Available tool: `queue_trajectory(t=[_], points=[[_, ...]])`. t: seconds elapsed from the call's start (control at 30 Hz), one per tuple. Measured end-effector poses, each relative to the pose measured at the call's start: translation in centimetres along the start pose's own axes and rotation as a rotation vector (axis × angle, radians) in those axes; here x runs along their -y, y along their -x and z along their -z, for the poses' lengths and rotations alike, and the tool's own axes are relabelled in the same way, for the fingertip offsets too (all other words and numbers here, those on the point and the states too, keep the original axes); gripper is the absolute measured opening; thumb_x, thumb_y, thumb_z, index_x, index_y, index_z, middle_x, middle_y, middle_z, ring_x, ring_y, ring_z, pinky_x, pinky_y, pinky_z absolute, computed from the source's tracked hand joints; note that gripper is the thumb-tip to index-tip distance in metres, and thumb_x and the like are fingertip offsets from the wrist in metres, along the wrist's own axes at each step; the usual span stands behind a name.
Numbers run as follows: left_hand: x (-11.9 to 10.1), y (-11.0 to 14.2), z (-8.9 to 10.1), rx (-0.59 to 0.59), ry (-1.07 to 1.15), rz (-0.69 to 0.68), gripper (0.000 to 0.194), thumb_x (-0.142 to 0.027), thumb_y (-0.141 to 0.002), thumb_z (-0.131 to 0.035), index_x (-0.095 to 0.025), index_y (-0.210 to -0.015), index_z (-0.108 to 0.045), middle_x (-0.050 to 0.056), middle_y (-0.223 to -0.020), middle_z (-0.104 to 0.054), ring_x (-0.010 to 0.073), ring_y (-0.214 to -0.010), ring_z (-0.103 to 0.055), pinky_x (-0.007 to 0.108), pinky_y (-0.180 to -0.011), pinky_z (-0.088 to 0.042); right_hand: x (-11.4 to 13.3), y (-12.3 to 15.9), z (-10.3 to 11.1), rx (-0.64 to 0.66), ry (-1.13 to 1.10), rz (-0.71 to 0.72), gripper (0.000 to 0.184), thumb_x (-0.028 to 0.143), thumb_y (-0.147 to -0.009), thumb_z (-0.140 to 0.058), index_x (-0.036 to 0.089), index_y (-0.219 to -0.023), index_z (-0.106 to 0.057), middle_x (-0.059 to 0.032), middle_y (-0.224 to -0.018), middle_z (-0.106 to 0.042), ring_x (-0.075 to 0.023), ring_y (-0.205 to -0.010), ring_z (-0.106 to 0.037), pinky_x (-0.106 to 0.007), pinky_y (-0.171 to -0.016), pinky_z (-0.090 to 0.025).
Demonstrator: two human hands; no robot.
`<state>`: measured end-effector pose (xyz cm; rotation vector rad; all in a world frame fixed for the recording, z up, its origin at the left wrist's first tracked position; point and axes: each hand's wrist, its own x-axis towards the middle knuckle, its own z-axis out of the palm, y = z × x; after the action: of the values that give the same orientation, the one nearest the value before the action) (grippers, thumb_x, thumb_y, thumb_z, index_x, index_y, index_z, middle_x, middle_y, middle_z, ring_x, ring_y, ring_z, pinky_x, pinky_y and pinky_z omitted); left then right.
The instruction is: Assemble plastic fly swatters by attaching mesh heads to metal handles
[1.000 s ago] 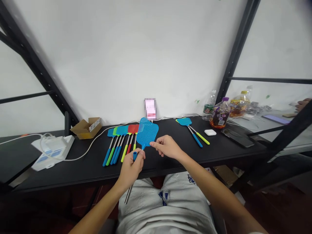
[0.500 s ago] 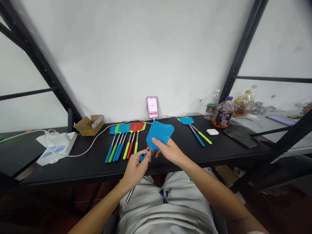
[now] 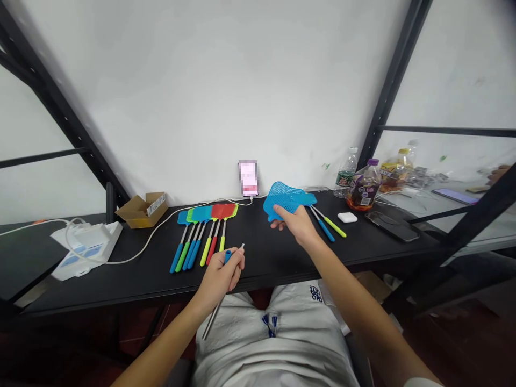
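My left hand (image 3: 221, 271) is closed around a fly swatter handle (image 3: 228, 256) with a blue grip; its bare metal rod sticks out both above the fingers and below toward my lap. My right hand (image 3: 297, 224) pinches a detached blue swatter head (image 3: 284, 198), held over the black table (image 3: 121, 274) to the right of centre. A row of several swatters (image 3: 203, 231) with blue, green, yellow and red grips lies on the table to the left of my left hand. Two more swatters (image 3: 324, 221) lie just right of my right hand.
A phone (image 3: 248, 178) leans on the wall, plugged into a white cable. A small cardboard box (image 3: 141, 209) and a white power strip (image 3: 84, 247) sit at the left. Bottles (image 3: 365, 189), a white earbud case (image 3: 347, 217) and a dark phone (image 3: 393, 224) sit at the right.
The blue head has come off the rod. My right hand has carried it up and to the right, while my left hand stays low holding the handle.
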<state>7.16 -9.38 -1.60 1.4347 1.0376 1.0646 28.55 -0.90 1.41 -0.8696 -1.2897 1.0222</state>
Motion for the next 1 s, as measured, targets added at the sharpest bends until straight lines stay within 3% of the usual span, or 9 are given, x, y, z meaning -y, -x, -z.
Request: queue_trajectory(t=[0.13, 0.27, 0.4, 0.53, 0.63, 0.7, 0.8, 0.83, 1.0], points=[[0.4, -0.3, -0.1, -0.029, -0.001, 0.008, 0.039, -0.047, -0.093, -0.050, -0.018, -0.067, -0.049, -0.007, -0.033, -0.039, 0.0053, -0.032, -0.027, 0.018, -0.040, -0.023, -1.4, -1.6, 3.3, 0.184, 0.416, -0.142, 0.023, 0.035, -0.074, -0.071, 0.013, -0.073, -0.066, -0.0071, -0.060, -0.069, -0.0163, -0.047, -0.064, -0.022, -0.041, -0.042], [0.6, -0.4, -0.1, -0.026, 0.006, 0.028, 0.039, -0.048, -0.093, -0.050, -0.018, -0.068, -0.051, -0.007, -0.033, -0.039, 0.0057, -0.032, -0.028, 0.018, -0.039, -0.023, -2.1, -2.5, 5.2, 0.137, 0.616, -0.156, 0.023, 0.033, -0.072, -0.072, 0.014, -0.064, -0.063, -0.0039, -0.053, -0.066, -0.0126, -0.044, -0.060, -0.022, -0.049, -0.045], [0.7, -0.7, -0.2, -0.055, 0.050, 0.069, 0.037, -0.048, -0.091, -0.052, -0.017, -0.070, -0.052, -0.007, -0.035, -0.039, 0.0055, -0.034, -0.027, 0.017, -0.038, -0.021, -1.9, -2.9, 6.3, 0.121, 0.809, -0.207, 0.025, 0.039, -0.075, -0.069, 0.015, -0.073, -0.063, -0.0063, -0.064, -0.070, -0.0151, -0.048, -0.060, -0.025, -0.050, -0.043], [1.1, -1.0, -0.2, -0.081, 0.098, 0.112, 0.034, -0.047, -0.089, -0.055, -0.017, -0.073, -0.053, -0.008, -0.040, -0.038, 0.0054, -0.035, -0.027, 0.017, -0.037, -0.020, -1.4, -2.6, 6.1, -0.117, 1.152, -0.110, 0.033, 0.041, -0.082, -0.062, 0.012, -0.099, -0.064, -0.0156, -0.093, -0.071, -0.0270, -0.087, -0.067, -0.032, -0.070, -0.046], [1.3, -1.2, -0.2, -0.034, 0.096, 0.116, 0.033, -0.046, -0.088, -0.055, -0.018, -0.073, -0.052, -0.009, -0.040, -0.036, 0.0054, -0.035, -0.024, 0.017, -0.036, -0.018, -0.7, -1.5, 4.2, -0.215, 1.174, 0.047, 0.036, 0.040, -0.086, -0.059, 0.013, -0.110, -0.061, -0.0189, -0.111, -0.066, -0.0271, -0.100, -0.064, -0.033, -0.080, -0.046], [1.4, -1.3, -0.3, 0.004, 0.058, 0.107, 0.033, -0.046, -0.089, -0.055, -0.017, -0.073, -0.053, -0.009, -0.039, -0.036, 0.0052, -0.035, -0.022, 0.017, -0.036, -0.017, -0.4, -0.3, 2.3, -0.027, 0.984, 0.087, 0.031, 0.045, -0.090, -0.055, 0.016, -0.099, -0.063, -0.0128, -0.098, -0.070, -0.0213, -0.089, -0.066, -0.029, -0.075, -0.047], [1.3, -1.2, -0.2, 0.060, -0.046, 0.075, 0.034, -0.047, -0.089, -0.053, -0.016, -0.074, -0.054, -0.009, -0.039, -0.039, 0.0049, -0.036, -0.025, 0.017, -0.038, -0.020, -0.4, 1.8, -0.9, 0.520, 0.606, -0.080, 0.048, 0.058, -0.096, -0.037, 0.018, -0.085, -0.061, -0.0054, -0.074, -0.070, -0.0140, -0.059, -0.065, -0.023, -0.054, -0.045], [1.3, -1.2, -0.1, 0.078, -0.077, 0.065, 0.035, -0.047, -0.089, -0.053, -0.016, -0.074, -0.054, -0.008, -0.039, -0.040, 0.0050, -0.036, -0.027, 0.017, -0.039, -0.021, -0.6, 2.4, -1.8, 0.627, 0.547, -0.108, 0.053, 0.060, -0.096, -0.034, 0.017, -0.082, -0.061, -0.0042, -0.069, -0.069, -0.0126, -0.054, -0.063, -0.022, -0.050, -0.044], [1.7, -1.3, 0.6, 0.153, -0.105, 0.059, 0.034, -0.048, -0.086, -0.057, -0.016, -0.075, -0.054, -0.008, -0.040, -0.041, 0.0050, -0.036, -0.028, 0.018, -0.040, -0.022, -1.2, 3.8, -3.9, 0.807, 0.521, -0.062, 0.053, 0.053, -0.096, -0.039, 0.016, -0.066, -0.061, -0.0009, -0.058, -0.062, -0.0086, -0.045, -0.056, -0.019, -0.047, -0.042]])
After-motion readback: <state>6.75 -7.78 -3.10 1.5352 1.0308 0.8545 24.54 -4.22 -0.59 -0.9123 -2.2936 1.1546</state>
